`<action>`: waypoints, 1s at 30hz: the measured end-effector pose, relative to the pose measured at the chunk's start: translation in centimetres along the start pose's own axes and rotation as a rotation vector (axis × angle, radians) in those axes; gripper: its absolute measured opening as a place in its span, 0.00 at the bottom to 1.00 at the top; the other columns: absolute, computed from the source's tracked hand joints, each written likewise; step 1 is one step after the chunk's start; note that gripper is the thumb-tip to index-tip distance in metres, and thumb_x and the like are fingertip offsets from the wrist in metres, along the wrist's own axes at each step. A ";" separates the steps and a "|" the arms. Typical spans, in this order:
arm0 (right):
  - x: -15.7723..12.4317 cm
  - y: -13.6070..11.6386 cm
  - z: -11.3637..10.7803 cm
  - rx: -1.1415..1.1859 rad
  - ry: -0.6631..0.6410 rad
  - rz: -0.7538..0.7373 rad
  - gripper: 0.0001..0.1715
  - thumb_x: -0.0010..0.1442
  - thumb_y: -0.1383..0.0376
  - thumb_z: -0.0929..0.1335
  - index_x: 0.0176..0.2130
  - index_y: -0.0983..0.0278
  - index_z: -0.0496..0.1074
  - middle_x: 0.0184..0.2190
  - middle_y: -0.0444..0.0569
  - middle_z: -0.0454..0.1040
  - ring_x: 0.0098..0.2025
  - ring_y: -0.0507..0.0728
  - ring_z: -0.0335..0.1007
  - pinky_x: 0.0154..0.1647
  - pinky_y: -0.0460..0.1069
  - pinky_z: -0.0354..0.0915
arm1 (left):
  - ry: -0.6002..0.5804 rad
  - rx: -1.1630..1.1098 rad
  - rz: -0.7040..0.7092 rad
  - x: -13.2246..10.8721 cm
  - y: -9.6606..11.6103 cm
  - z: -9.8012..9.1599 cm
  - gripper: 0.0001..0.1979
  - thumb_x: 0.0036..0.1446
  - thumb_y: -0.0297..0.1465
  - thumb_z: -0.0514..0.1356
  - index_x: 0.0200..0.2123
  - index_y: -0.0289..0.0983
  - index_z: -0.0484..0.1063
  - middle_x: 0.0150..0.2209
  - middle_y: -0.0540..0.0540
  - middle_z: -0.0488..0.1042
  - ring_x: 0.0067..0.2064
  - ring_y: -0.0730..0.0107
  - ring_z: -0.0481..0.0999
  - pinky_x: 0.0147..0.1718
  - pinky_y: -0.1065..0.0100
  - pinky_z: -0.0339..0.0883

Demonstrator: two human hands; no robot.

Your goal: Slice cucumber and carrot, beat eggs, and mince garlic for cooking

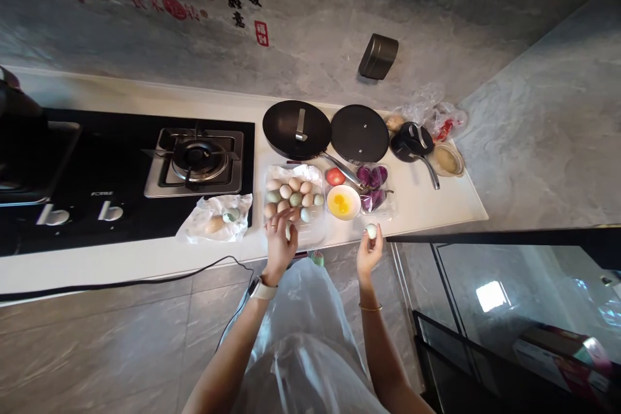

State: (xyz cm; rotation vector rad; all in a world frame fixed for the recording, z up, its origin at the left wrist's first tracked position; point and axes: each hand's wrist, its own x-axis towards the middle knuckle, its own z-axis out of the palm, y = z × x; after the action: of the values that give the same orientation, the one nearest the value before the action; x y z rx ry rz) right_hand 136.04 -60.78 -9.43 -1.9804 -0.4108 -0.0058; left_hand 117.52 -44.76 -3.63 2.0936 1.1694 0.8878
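My right hand (370,253) pinches a pale egg (371,231) at the counter's front edge, just right of the bowl. Over the front of a clear plastic tray (315,228) of brown and greenish eggs (286,191), my left hand (281,240) reaches with its fingers stretched out, touching or just above the front eggs. Part of a pale egg shows beside its palm. Between the tray and my right hand stands a white bowl (344,215) with raw yolks (342,203) in it. On crumpled white paper (191,230) at the left lie eggshells (231,215).
Behind the bowl are a tomato (335,176) and wrapped purple eggplants (372,199). A black pan (286,123), a round black lid (359,133) and a small black pot (405,143) line the wall. A gas burner (195,158) is at left; a black cable (145,282) runs along the front edge.
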 end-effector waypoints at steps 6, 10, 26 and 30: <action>-3.7 2.7 -1.6 -0.137 0.032 -0.069 0.31 0.66 0.52 0.63 0.59 0.70 0.67 0.48 0.67 0.73 0.49 0.65 0.72 0.48 0.60 0.70 | -0.099 0.036 0.052 -0.7 0.2 1.1 0.17 0.61 0.25 0.51 0.52 0.39 0.69 0.52 0.40 0.73 0.53 0.54 0.69 0.51 0.53 0.61; -4.4 3.8 -1.4 -0.207 0.084 -0.020 0.34 0.67 0.51 0.60 0.63 0.69 0.64 0.51 0.70 0.70 0.52 0.67 0.70 0.49 0.63 0.69 | -0.122 0.070 0.075 -0.8 0.2 1.8 0.16 0.61 0.26 0.52 0.51 0.39 0.70 0.51 0.40 0.74 0.52 0.54 0.70 0.51 0.54 0.62; -4.2 4.3 -0.3 -0.161 0.096 0.133 0.41 0.65 0.44 0.60 0.63 0.70 0.63 0.47 0.65 0.74 0.46 0.62 0.73 0.47 0.58 0.69 | -0.234 -0.004 0.168 0.9 1.5 4.0 0.16 0.63 0.28 0.52 0.51 0.39 0.71 0.51 0.41 0.73 0.54 0.55 0.69 0.57 0.50 0.60; -1.3 -0.4 -2.6 0.223 -0.223 0.316 0.39 0.66 0.45 0.58 0.64 0.68 0.60 0.43 0.59 0.78 0.35 0.58 0.76 0.40 0.54 0.72 | -0.463 -0.204 0.278 2.4 4.4 4.5 0.18 0.65 0.30 0.52 0.55 0.42 0.71 0.54 0.43 0.74 0.56 0.59 0.71 0.58 0.54 0.64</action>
State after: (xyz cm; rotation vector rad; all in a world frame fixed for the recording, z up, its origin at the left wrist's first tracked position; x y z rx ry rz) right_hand 135.14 -63.29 -8.22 -1.8099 -0.2259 0.4460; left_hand 124.17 -45.32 -2.50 2.1626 0.5362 0.5623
